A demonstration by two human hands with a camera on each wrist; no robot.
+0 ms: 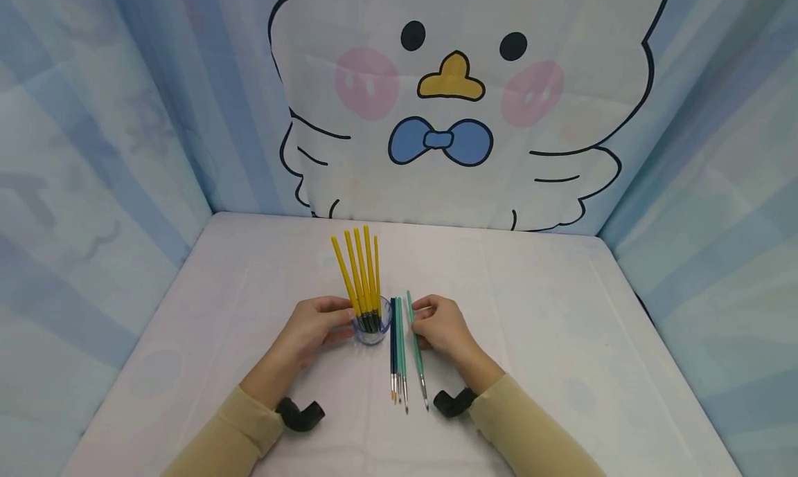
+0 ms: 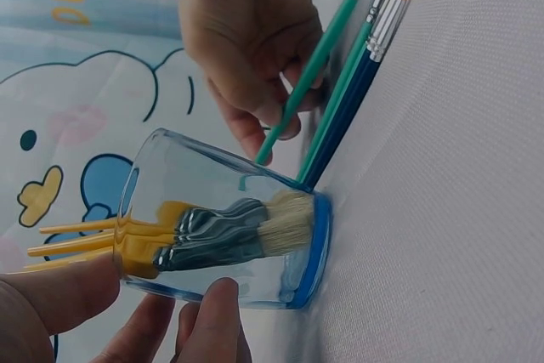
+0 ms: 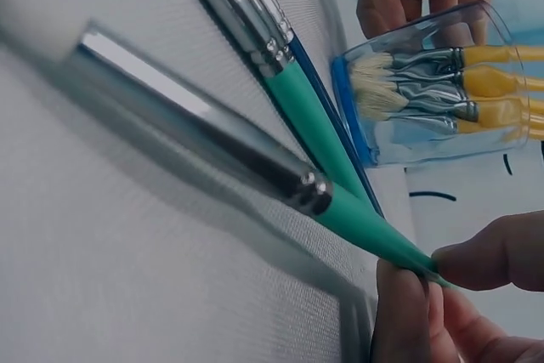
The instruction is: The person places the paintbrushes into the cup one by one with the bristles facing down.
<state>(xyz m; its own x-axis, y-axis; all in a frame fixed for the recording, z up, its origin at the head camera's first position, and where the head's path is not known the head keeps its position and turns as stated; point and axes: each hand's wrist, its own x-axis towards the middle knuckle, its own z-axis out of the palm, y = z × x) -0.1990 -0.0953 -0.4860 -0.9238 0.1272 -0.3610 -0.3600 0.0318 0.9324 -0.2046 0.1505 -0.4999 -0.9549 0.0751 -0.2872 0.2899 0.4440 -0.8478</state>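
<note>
My left hand grips a clear plastic cup with a blue base, thumb near its rim and fingers along its side. Several yellow-handled paintbrushes stand in the cup, their pale bristles down at the bottom. To the right, my right hand pinches a green paintbrush near the end of its handle, the metal ferrule pointing toward me. Between that brush and the cup, several thin brushes lie side by side, green ones beside dark blue ones.
A pale cloth covers the table. Behind it hangs a curtain with a cartoon chick, and blue striped curtains close both sides. Black curved pieces stick out at both wrists, beside the beige sleeves.
</note>
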